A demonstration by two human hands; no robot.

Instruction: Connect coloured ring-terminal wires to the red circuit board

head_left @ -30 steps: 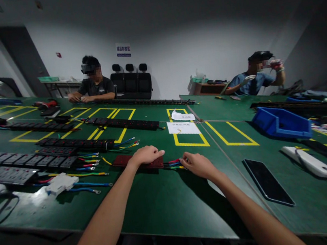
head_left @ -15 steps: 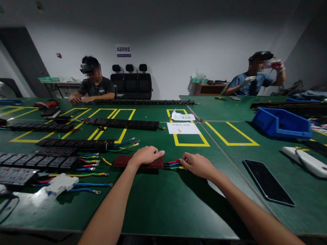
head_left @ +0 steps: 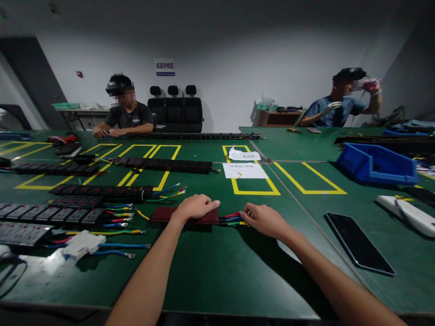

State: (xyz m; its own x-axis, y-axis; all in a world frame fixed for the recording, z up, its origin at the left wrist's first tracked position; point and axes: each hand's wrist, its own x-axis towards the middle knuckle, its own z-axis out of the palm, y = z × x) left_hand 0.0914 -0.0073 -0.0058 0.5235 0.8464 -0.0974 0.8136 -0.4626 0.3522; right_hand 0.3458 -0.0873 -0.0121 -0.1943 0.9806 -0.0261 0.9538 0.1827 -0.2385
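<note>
Left hand (head_left: 196, 206) on 1 red strip (head_left: 162, 215); right fingers (head_left: 250, 210) pinch wires (head_left: 230, 217).

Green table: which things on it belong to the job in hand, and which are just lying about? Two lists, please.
In the job:
- red block, under the left hand
- coloured wires, at the right hand

Probably just lying about:
- phone
- white device
- paper sheet

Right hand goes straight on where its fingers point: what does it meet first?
The coloured wires, right at the fingers of the right hand. Past them, probably the red strip or the left hand; depth is hard to judge.
</note>
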